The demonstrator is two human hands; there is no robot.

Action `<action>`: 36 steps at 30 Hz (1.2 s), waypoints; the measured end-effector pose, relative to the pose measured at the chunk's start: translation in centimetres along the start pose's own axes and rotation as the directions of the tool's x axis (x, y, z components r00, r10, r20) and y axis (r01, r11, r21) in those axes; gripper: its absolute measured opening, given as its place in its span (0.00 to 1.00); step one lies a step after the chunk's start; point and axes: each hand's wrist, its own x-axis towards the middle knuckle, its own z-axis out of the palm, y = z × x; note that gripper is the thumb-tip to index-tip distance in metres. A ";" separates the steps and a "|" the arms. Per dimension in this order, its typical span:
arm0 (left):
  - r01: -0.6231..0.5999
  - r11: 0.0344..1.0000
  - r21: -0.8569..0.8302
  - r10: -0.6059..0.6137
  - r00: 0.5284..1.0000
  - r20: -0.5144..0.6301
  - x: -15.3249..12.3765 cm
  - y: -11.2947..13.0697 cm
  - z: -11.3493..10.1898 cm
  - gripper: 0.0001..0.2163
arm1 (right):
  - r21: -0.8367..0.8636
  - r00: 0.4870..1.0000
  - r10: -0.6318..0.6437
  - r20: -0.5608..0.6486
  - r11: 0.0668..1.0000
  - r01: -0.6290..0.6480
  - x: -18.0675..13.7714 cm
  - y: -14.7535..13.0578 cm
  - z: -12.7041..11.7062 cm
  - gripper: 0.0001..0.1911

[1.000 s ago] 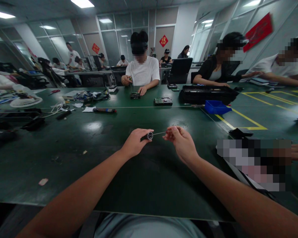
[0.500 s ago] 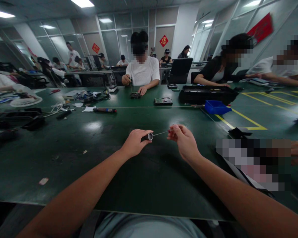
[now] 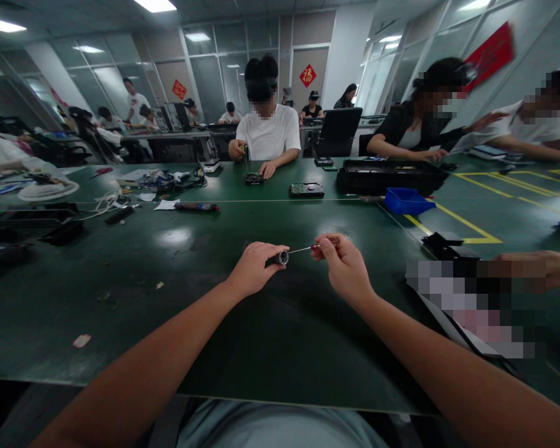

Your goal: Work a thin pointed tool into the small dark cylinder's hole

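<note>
My left hand point(image 3: 254, 267) is closed around a short dark tube with a silvery open end point(image 3: 282, 256), held just above the green table point(image 3: 135, 280). My right hand point(image 3: 343, 267) pinches a thin metal rod with a reddish grip point(image 3: 303, 249). The rod's tip points at the tube's open end and sits right at its mouth. Both hands hover over the middle of the table in front of me.
A blue bin point(image 3: 406, 201), a black tray point(image 3: 387, 176) and a circuit board point(image 3: 307, 190) lie farther back. A person in a white shirt point(image 3: 268, 134) works opposite. Cables and tools point(image 3: 168, 180) clutter the left. Another person's hand point(image 3: 536, 269) reaches in at right.
My right hand has moved slightly left, bringing the rod closer to the tube's mouth. The other person's hand at right has reached further in.
</note>
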 end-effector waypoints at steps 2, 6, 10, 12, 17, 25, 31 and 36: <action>-0.001 1.000 0.000 0.001 1.000 -0.002 0.0 0.0 0.0 0.18 | -0.067 0.999 -0.028 0.026 0.997 0.030 -0.1 -0.3 0.0 0.13; -0.013 1.000 0.004 0.013 1.000 -0.006 0.0 -0.2 0.0 0.18 | -0.136 0.998 -0.036 0.055 0.990 0.043 -0.2 -0.5 -0.1 0.13; -0.026 1.000 0.006 0.026 0.999 -0.020 0.0 -0.4 0.1 0.18 | -0.110 0.996 -0.005 0.088 0.994 0.015 -0.1 -0.4 0.0 0.12; -0.032 0.999 0.003 0.032 0.999 -0.027 0.0 -0.6 0.2 0.17 | -0.072 0.995 0.007 0.098 0.997 0.000 -0.1 -0.3 0.1 0.13; -0.035 0.999 -0.005 0.034 0.999 -0.040 0.0 -0.7 0.4 0.18 | -0.110 0.998 0.000 0.060 0.994 0.006 -0.3 -0.4 0.2 0.12; -0.033 0.999 0.002 0.033 0.999 -0.040 0.0 -0.6 0.3 0.18 | -0.144 0.997 -0.011 0.071 0.989 0.021 -0.5 -0.9 0.2 0.11; -0.007 1.000 0.009 0.007 1.000 -0.026 0.0 -0.4 0.1 0.18 | -0.113 0.996 0.012 0.089 0.994 -0.002 -0.4 -0.6 0.4 0.11; 0.008 1.000 0.007 -0.008 1.000 -0.014 0.1 -0.4 0.1 0.17 | -0.124 0.995 0.028 0.093 0.992 -0.017 -0.4 -0.4 0.5 0.11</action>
